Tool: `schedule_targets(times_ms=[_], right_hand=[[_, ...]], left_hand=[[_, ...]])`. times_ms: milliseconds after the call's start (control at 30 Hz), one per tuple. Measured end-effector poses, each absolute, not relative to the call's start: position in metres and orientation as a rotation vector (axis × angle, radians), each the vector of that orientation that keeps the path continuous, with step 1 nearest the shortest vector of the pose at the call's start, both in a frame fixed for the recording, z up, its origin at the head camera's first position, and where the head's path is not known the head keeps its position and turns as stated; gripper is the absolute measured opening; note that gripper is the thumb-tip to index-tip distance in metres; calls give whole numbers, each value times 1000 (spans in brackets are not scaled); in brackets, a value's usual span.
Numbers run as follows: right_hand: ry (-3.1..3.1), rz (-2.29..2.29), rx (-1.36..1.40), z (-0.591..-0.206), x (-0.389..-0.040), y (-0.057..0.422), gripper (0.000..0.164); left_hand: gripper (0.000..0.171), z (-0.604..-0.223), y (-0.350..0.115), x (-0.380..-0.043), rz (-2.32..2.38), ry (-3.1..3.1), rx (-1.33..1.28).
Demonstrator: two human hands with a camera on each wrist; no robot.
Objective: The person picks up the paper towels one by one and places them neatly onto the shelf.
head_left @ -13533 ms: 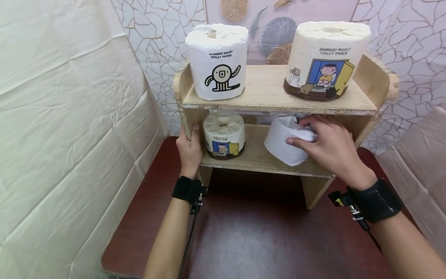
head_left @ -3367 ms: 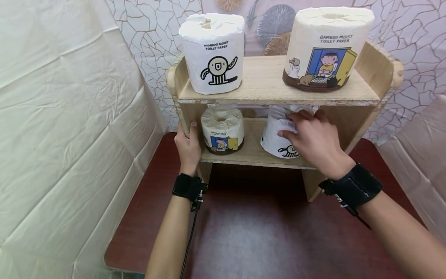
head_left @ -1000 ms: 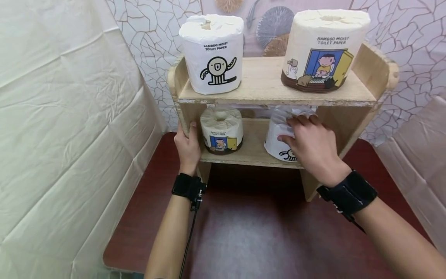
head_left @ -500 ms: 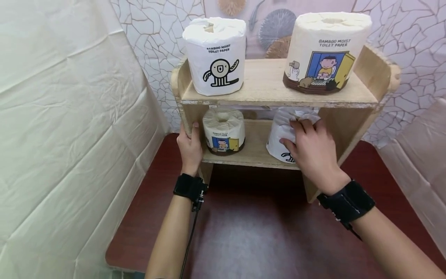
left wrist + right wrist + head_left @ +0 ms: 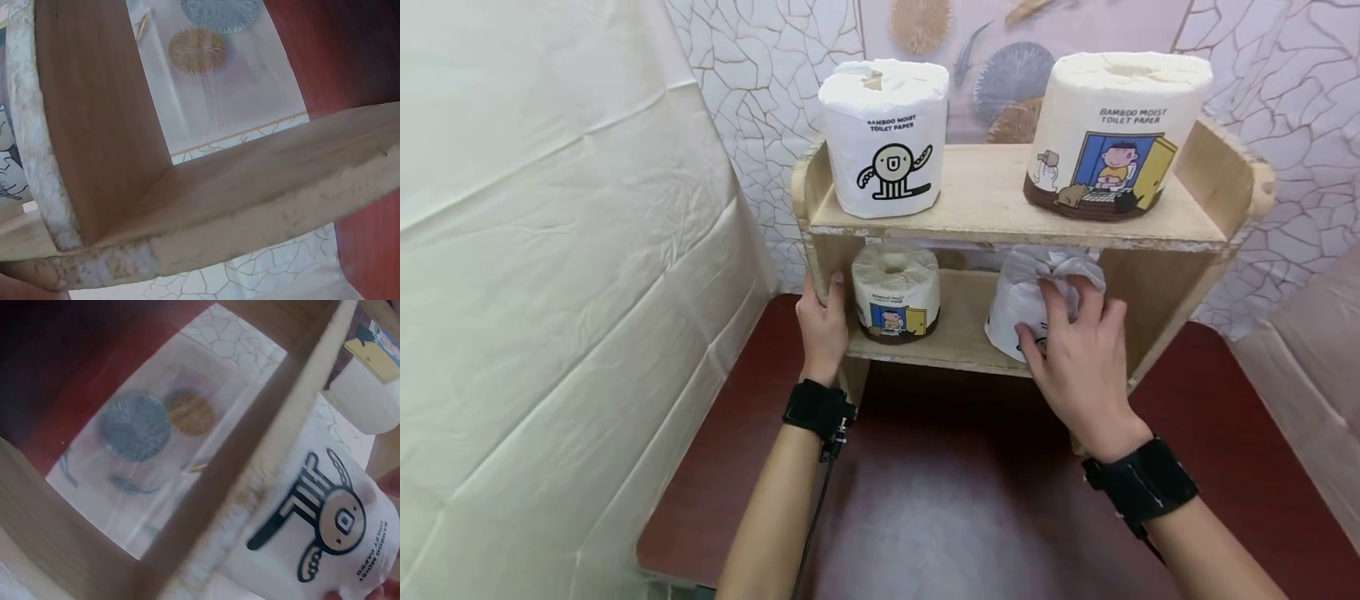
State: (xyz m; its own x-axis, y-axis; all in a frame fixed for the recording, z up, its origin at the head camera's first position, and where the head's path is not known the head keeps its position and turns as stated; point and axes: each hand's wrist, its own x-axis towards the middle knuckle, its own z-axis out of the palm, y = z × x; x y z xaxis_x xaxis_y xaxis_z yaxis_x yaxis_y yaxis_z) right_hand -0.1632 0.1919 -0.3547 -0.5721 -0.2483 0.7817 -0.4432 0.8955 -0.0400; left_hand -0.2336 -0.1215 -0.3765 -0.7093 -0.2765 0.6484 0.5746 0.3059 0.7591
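Fingers and thumb of my right hand (image 5: 1078, 367) hold a white-wrapped toilet paper roll (image 5: 1011, 304) by its top and front, at the right of the lower shelf. It stands upright there, its front partly hidden by the hand. In the right wrist view this roll (image 5: 300, 531) shows a black-line cartoon and lettering, with fingertips at its edges. My left hand (image 5: 823, 333) grips the left side panel of the wooden shelf unit (image 5: 985, 221). A cream toilet paper roll (image 5: 895, 287) with a coloured picture stands beside that panel on the lower shelf.
On the upper shelf stand a white toilet paper roll (image 5: 887, 137) at left and a cream roll (image 5: 1108, 137) at right. The unit stands on a dark red table (image 5: 955, 492). Pale cloth (image 5: 550, 275) hangs at the left; a patterned backdrop (image 5: 752, 92) is behind.
The lower right roll was tilted at first and is now upright, its cartoon turned toward the front. My right hand's fingers have shifted and spread on it. The left hand has kept its grip.
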Motion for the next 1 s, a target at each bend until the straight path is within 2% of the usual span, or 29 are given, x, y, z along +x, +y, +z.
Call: schedule_targets(times_ms=[200,600,700,867,1000], right_hand=[[-2161,340,528,-369,-151,198,60],[-2266,347,532,-375,-137,191,76],[-2229,466,566,-377,-135,195,74],[-2197,541,588,-381,-130,204,56],[-2201,555,534,-388,-124,206,60]], left_hand=[[40,-385,-121,-241,-1522,-1879,-272],[37,-374,-135,-228,-1432,-1992,-206],[38,-374,-136,-226,-1455,-2006,-226],[45,-375,-136,-223,-1447,-2028,-264],[59,-379,-134,-213,-1477,-2030,-256]])
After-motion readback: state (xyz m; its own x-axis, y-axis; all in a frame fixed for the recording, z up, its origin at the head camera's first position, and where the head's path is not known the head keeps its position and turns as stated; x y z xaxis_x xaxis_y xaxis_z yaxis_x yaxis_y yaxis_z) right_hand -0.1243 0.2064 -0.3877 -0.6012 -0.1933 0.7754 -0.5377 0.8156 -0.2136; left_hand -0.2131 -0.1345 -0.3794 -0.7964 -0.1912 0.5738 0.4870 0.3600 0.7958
